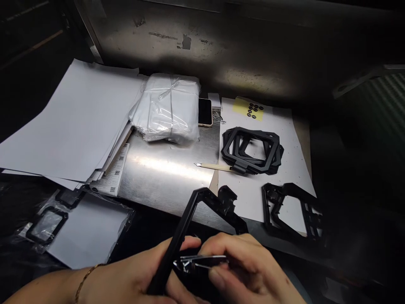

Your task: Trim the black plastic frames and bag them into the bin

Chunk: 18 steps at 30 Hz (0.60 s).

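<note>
At the bottom of the head view, my left hand [139,272] is closed around one side of a black plastic frame [190,207], which stands tilted with its far corner over the worktop edge. My right hand [249,270] pinches a shiny metal nail clipper [202,259] between thumb and fingers. The clipper's jaw end points left and lies against or very close to the frame's side bar; contact cannot be made out. Part of the frame's lower side is hidden behind my hands.
Several black frames lie in a pile [253,152] on white paper, with others [291,211] at the worktop's right edge. A craft knife [215,166] lies beside the pile. A plastic-wrapped stack [172,109], a phone [205,113], paper sheets [69,122] and bagged frames [47,226] are around.
</note>
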Each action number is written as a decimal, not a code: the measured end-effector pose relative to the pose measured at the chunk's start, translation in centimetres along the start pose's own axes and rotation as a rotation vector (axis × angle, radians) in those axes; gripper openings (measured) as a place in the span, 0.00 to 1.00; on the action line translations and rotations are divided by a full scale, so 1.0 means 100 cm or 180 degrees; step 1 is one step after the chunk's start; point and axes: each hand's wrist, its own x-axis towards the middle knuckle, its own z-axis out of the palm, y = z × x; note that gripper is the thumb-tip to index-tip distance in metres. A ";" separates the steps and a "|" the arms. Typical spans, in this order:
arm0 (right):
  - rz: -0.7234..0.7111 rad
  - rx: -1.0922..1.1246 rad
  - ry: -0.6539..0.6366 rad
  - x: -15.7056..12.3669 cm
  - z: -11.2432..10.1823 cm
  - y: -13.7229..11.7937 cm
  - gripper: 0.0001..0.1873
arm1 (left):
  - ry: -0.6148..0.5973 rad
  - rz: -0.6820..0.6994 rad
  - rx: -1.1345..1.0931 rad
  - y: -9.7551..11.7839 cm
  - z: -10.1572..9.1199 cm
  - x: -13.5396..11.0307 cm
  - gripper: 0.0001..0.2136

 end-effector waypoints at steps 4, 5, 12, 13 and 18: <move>-0.0027 -0.0181 0.0077 0.000 -0.007 0.003 0.07 | -0.0058 -0.0026 -0.0134 -0.004 0.000 0.000 0.29; -0.0099 -0.0289 0.0180 0.000 -0.006 0.003 0.09 | -0.0080 0.0037 -0.0142 -0.004 0.000 0.000 0.28; -0.0513 -0.0977 0.0557 0.005 0.007 0.002 0.06 | 0.0061 0.0193 0.0153 -0.003 -0.001 0.002 0.15; -0.0583 -0.1094 0.0641 0.006 0.008 0.002 0.06 | 0.0097 0.0182 0.0186 -0.002 -0.001 0.002 0.14; -0.0919 -0.1532 0.0804 0.012 0.008 -0.003 0.09 | -0.0126 0.0158 0.0247 0.004 0.000 0.007 0.19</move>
